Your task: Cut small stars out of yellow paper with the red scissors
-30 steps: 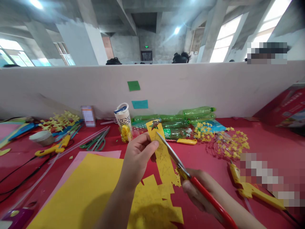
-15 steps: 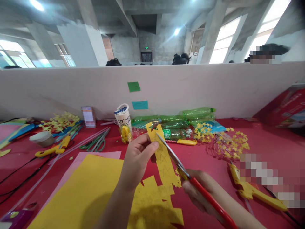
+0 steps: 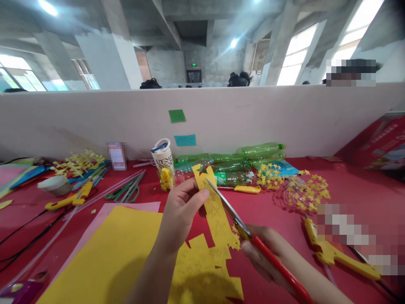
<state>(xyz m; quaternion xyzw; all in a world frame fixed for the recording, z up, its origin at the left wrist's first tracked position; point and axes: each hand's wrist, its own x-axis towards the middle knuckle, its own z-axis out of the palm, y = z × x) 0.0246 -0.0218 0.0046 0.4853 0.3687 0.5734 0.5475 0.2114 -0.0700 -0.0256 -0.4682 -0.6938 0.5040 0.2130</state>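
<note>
My left hand (image 3: 186,204) pinches a yellow paper strip (image 3: 217,217) near its upper end, thumb in front. Stars are drawn in pencil along the strip, and its top edge is notched. In my right hand (image 3: 264,249) are red-handled scissors (image 3: 242,228), their blades lying across the strip with the tip beside my left thumb. Below the strip lies a larger yellow sheet (image 3: 202,270) with jagged cut edges and faint drawn stars. Several small yellow cut stars (image 3: 234,240) lie by the scissors, partly hidden.
Yellow and pink sheets (image 3: 126,236) spread at left. Green bottles (image 3: 259,150), a patterned cup (image 3: 163,156) and a yellow cutter (image 3: 247,190) stand or lie behind. Star-covered wire bundles (image 3: 308,192) are at right, with a yellow glue gun (image 3: 335,255). Another glue gun (image 3: 71,198) and green-handled scissors (image 3: 126,190) lie left.
Almost nothing differs. The whole view has shifted very slightly; both hands keep the same hold, and the scissors stay against the paper strip.
</note>
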